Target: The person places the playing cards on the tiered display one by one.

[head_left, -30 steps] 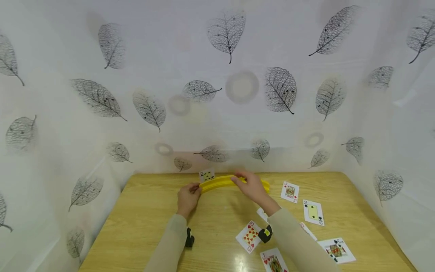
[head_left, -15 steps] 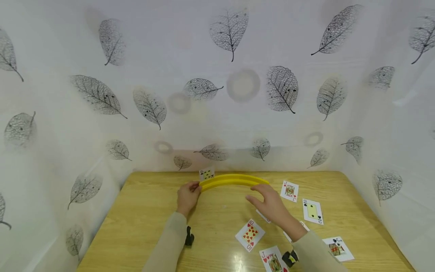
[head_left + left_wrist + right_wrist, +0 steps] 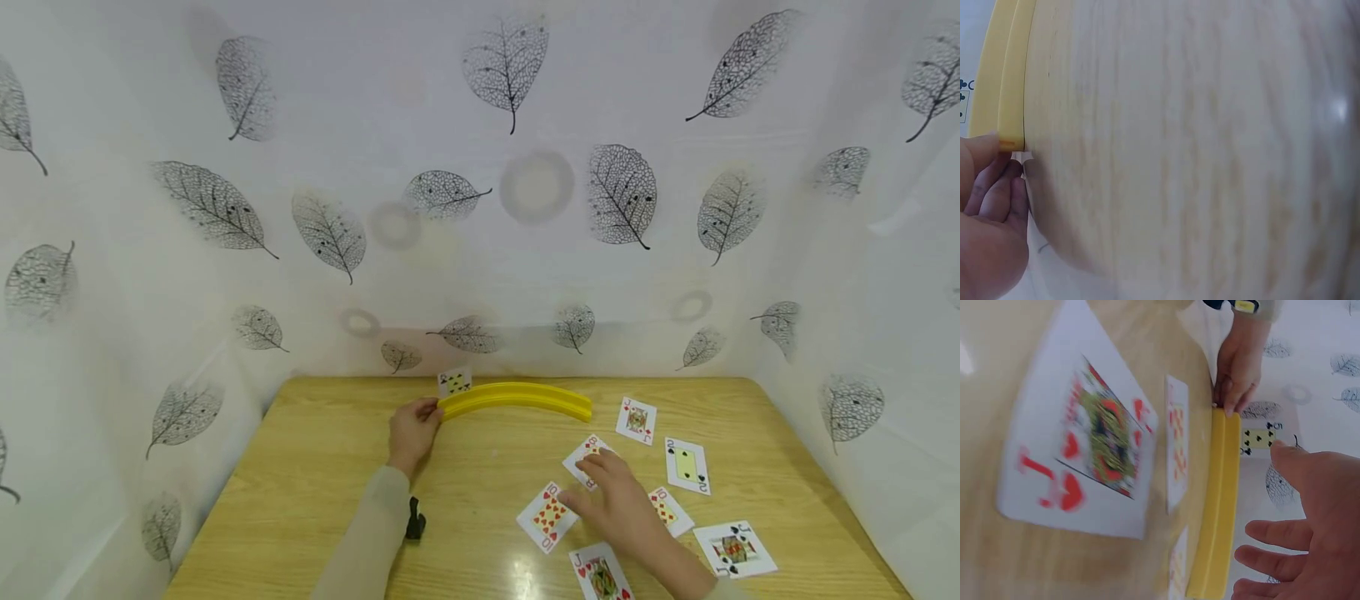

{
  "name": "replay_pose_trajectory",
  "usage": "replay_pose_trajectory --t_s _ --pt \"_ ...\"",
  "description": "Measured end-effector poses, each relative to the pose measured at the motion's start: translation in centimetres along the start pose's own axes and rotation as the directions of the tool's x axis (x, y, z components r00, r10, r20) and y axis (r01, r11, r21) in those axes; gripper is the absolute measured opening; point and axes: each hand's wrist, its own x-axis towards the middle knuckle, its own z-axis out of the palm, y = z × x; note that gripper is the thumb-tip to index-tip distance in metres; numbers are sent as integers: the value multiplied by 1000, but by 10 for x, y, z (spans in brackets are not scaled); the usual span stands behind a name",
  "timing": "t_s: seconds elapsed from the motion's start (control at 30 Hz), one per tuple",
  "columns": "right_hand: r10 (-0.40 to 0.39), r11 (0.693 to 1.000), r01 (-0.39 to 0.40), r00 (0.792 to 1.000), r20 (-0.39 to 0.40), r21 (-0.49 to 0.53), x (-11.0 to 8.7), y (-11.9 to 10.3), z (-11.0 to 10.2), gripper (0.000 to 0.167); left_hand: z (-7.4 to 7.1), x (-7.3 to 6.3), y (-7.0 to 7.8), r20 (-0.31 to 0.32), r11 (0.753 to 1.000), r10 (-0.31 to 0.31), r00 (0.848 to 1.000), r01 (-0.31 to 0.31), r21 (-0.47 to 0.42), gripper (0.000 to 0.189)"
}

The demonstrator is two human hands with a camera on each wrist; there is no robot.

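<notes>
While the left hand (image 3: 412, 437) pinches the left end of a curved yellow holder (image 3: 517, 395) far on the wooden surface (image 3: 300, 500), beside a standing five of clubs (image 3: 454, 382), the right hand (image 3: 621, 508), its grip wide, hovers over face-up cards (image 3: 686, 465) at right.

Wooden table (image 3: 300, 467), curved yellow rack (image 3: 517, 394) near far edge, playing cards (image 3: 686, 465) scattered face-up at right.
</notes>
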Motion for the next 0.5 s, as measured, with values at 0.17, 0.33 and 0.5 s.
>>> replay_pose_trajectory --t_s 0.17,0.33,0.5 --pt "59 998 -58 996 74 -11 -14 0 8 71 -1 0 2 -5 1000 8 1000 -8 8 24" --pt "53 997 -48 995 83 -65 -21 4 17 72 -1 1 1 -11 1000 16 1000 -15 21 24" --pt "17 992 -10 998 55 -124 -28 7 25 74 1 2 -2 -12 999 20 1000 -20 39 23"
